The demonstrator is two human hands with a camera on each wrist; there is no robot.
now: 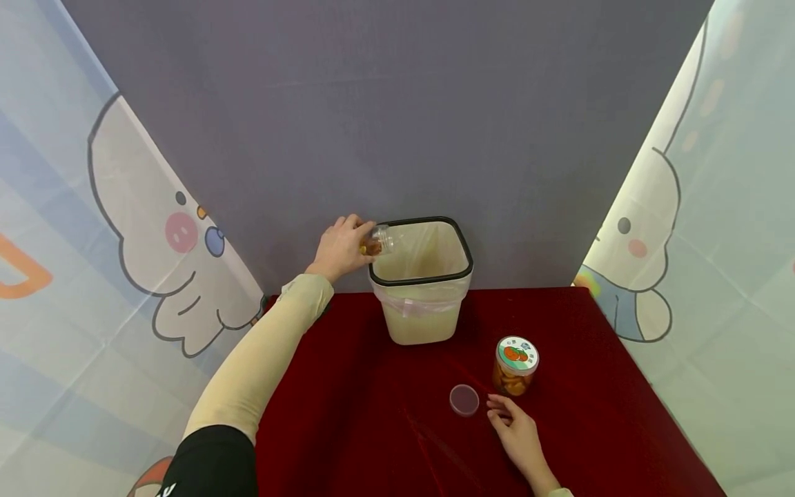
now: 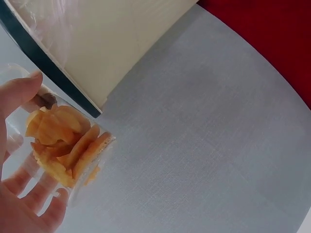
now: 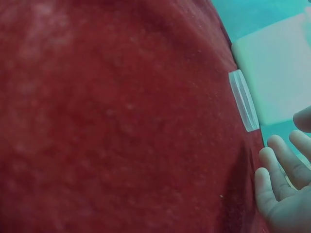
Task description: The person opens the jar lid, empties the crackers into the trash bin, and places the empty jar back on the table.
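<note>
My left hand grips a clear plastic jar at the left rim of the bin, tipped on its side with its mouth toward the bin's opening. Orange-brown snack pieces lie inside it, gathered toward the base. The cream trash bin has a black rim and a thin plastic liner. My right hand rests low over the red cloth, fingers loosely bent and holding nothing. Just left of its fingertips lies a clear round lid, also seen edge-on in the right wrist view.
A second jar, filled with similar snacks and capped with an orange-fruit picture lid, stands beyond the right hand. Red cloth covers the table. A grey backdrop rises behind the bin, with cartoon-printed curtains on both sides.
</note>
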